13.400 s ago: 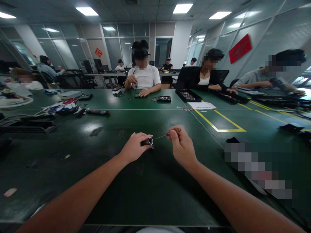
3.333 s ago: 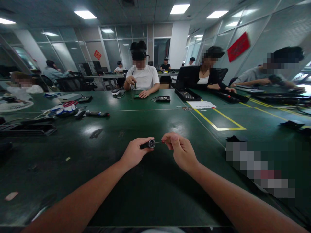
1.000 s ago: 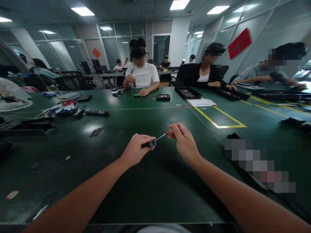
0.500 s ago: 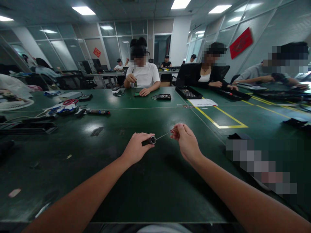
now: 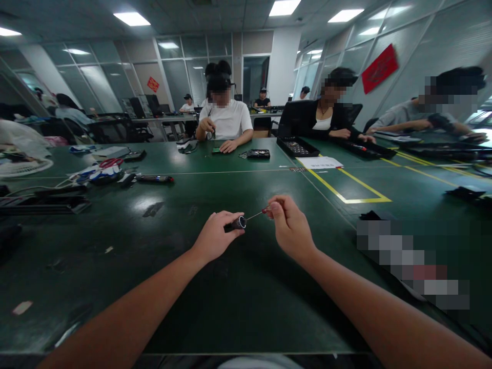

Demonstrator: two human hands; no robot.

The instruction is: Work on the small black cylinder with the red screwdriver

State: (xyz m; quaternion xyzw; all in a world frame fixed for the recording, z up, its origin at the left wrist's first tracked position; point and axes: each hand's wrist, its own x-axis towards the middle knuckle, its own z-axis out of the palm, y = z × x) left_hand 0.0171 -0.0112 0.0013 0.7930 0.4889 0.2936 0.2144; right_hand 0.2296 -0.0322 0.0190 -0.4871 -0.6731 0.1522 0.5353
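Holding a dark cylinder [image 5: 240,222] in the left hand [image 5: 216,234], thumb below, fingers over the top; pale-rimmed end faces right. It's up off the table [image 5: 246,302], near the middle. Left grip is clamped on the cylinder. Right grip is pinched round the reddish handle of a thin screwdriver [image 5: 257,214]; right hand [image 5: 290,225] sits a bit higher, shaft slanting down-left to the rim. Can't tell if the tip touches, or goes in.

Further out, same table: dark pen-like tool [image 5: 155,179] ahead-left, red-handled scissors [image 5: 111,162] on a jumble behind it. Blurred-out packet [image 5: 407,261] near the right forearm. Yellow tape outline [image 5: 364,200] ahead-right, white paper [image 5: 321,163] over its far end, black tray [image 5: 296,147] just beyond.

Across: person in white shirt [image 5: 232,120], one hand at a small green board [image 5: 216,150], other raised with a small tool. Black box [image 5: 259,154] near that board. Person in black jacket [image 5: 342,123] to the right, hands at another tray [image 5: 365,148]. Red hanging [image 5: 380,68] on the glass wall behind.
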